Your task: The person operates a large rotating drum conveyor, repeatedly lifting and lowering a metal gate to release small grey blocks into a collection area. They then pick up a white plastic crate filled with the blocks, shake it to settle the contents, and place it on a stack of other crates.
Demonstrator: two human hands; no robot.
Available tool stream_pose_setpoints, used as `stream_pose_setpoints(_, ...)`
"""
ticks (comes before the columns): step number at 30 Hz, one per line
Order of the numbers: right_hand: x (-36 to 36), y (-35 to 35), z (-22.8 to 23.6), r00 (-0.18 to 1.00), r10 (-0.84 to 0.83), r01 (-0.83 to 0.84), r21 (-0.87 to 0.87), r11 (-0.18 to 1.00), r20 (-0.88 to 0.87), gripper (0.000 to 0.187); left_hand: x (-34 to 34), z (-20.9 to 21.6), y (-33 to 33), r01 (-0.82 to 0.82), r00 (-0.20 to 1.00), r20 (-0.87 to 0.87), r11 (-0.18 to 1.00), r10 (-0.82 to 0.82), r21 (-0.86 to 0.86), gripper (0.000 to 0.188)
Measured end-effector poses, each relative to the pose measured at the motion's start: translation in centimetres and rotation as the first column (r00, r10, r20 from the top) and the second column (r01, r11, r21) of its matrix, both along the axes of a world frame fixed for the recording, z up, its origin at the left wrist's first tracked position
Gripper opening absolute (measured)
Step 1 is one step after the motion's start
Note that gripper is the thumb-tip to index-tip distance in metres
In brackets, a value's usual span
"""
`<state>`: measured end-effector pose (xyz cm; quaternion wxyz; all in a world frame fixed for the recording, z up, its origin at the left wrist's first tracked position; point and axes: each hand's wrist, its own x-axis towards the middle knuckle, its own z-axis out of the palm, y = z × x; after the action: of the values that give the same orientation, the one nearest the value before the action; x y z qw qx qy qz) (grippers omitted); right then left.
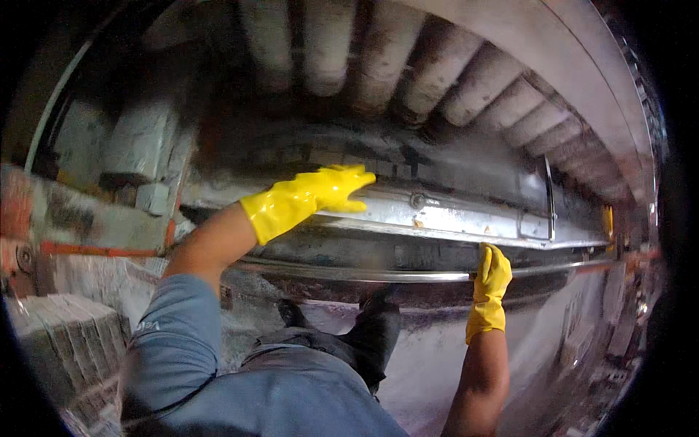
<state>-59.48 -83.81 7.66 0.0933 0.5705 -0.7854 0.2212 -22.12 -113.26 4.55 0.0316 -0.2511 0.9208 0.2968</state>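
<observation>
Both my hands wear shiny yellow rubber gloves. My left hand (331, 189) reaches across a long, wet-looking metal beam (451, 216). Its fingers are stretched out with the thumb apart, and nothing shows in them. Whether its palm touches the beam is hidden. Farther right, my right hand (494, 273) is closed, fingers curled, just below the beam's near edge and beside a round metal rail (429, 277). What those fingers grip, if anything, is hidden.
Several thick pale rollers or pipes (397, 54) hang over the dark machine interior. An upright metal bracket (548, 198) rises at the beam's right. Grey boxes (138, 142) are at left, stacked slabs (80, 331) at lower left. My legs stand close to the rail.
</observation>
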Motion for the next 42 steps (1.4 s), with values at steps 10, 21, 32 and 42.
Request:
stream_pose_setpoints(10, 1.7, -0.5, 1.4, 0.991, -0.009, 0.001, 0.057, 0.998, 0.134, 0.043, 21.8, 9.3, 12.3, -0.09, 0.982, 0.172, 0.994, 0.078, 0.063, 0.076)
stream_pose_setpoints(21, -2.8, 0.4, 0.2, 0.999, 0.04, -0.039, 0.208, 0.977, -0.003, 0.05, 25.1, 6.0, 11.4, -0.401, 0.854, 0.365, 0.916, 0.369, 0.011, 0.063)
stream_pose_setpoints(32, 0.6, -0.9, 3.7, 0.939, -0.177, 0.058, 0.369, 0.927, 0.296, 0.053, 24.4, 8.5, 11.6, -0.396, 0.82, 0.446, 0.918, 0.358, -0.011, 0.071)
stream_pose_setpoints(42, 0.8, -2.7, 3.4, 0.98, -0.094, 0.029, 0.342, 0.939, 0.176, 0.052, 24.7, 8.3, 10.1, -0.356, 0.854, 0.418, 0.934, 0.311, 0.032, 0.072)
